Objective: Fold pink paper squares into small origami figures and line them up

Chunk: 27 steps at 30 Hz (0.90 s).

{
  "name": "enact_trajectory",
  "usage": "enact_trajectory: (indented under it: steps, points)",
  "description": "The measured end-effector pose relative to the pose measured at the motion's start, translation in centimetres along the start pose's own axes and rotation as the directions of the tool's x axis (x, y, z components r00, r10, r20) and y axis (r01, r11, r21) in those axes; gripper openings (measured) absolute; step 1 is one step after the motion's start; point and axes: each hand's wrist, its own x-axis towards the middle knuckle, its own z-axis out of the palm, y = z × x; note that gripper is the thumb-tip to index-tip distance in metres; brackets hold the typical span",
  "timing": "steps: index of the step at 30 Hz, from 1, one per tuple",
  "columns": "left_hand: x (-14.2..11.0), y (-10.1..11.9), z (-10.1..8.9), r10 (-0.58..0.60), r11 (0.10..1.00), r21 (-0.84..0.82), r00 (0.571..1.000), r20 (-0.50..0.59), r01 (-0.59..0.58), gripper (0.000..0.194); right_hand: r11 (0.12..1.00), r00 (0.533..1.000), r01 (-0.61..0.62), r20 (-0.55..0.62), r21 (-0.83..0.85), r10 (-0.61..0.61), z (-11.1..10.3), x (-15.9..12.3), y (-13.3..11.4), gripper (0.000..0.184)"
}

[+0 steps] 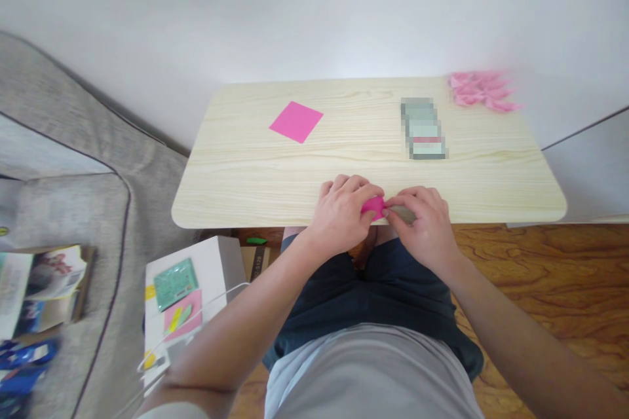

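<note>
Near the table's front edge, a small folded piece of bright pink paper (376, 207) is held between both hands. My left hand (346, 209) grips its left side, thumb and fingers closed on it. With thumb and index finger, my right hand (422, 222) pinches its right end. The exact fold is partly hidden by the fingers. Farther back on the left lies a flat pink square sheet (296, 122). Several folded pale pink paper pieces (481, 90) sit in a cluster at the table's back right corner.
On the pale wooden table (236, 163) lies a blurred-out rectangular object (423, 129), right of centre. A white box (206, 262) at lower left bears a green packet (175, 283), pink paper and a cable. A grey sofa (142, 196) stands left; a white wall rises behind.
</note>
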Motion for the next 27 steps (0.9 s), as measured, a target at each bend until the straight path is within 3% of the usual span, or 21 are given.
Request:
enact_trajectory:
  steps: [10, 19, 27]
  points:
    - [-1.5, -0.7, 0.6, -0.039, 0.999, -0.012, 0.998, -0.058, 0.039, 0.03, 0.998, 0.999, 0.047, -0.005, -0.037, -0.047, -0.1, -0.4, 0.2, 0.013]
    - [-1.5, 0.3, 0.2, -0.071, 0.997, 0.032, 0.996, -0.058, 0.073, 0.034, 0.993, 0.999, -0.011, -0.049, -0.118, 0.005, 0.5, -0.8, -0.9, 0.022]
    - [-1.0, 0.4, 0.3, -0.054, 0.998, 0.007, 0.994, -0.091, 0.055, 0.027, 0.999, 0.998, -0.046, -0.044, 0.015, 0.046, 0.2, -0.2, -0.8, 0.026]
